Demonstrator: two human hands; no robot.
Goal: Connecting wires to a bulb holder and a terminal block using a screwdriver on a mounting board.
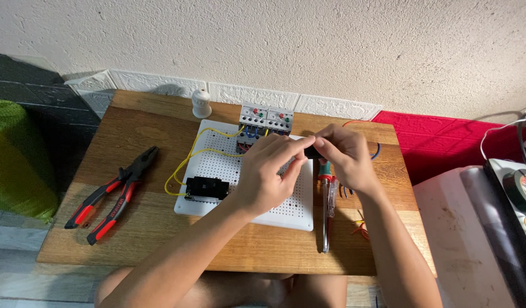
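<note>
Leftmost, a green roll lies off the bench's left edge, on the floor side. On the wooden bench itself, near the left edge, rest red-and-black pliers, handles pointing toward the near-left corner and jaws toward the middle. At the far edge, left of centre, stands a small white porcelain piece.

Next comes a white perforated board lying across the middle of the bench. A black block sits at its near-left part, and yellow wires loop from it along the board's left side up toward two grey-white devices with red and green buttons, mounted side by side at the board's far edge.

Over the board's right half, the left hand and the right hand meet, fingertips together. Between them is a small black part, pinched by the right hand's fingers and touched by the left hand's thumb and forefinger; whether the left actually grips it cannot be told.

Just right of the board, under the right hand, a screwdriver with a clear handle lies along the bench, pointing toward the near edge. Orange wire scraps lie near the right edge, and a blue wire curves beyond the right hand.
</note>
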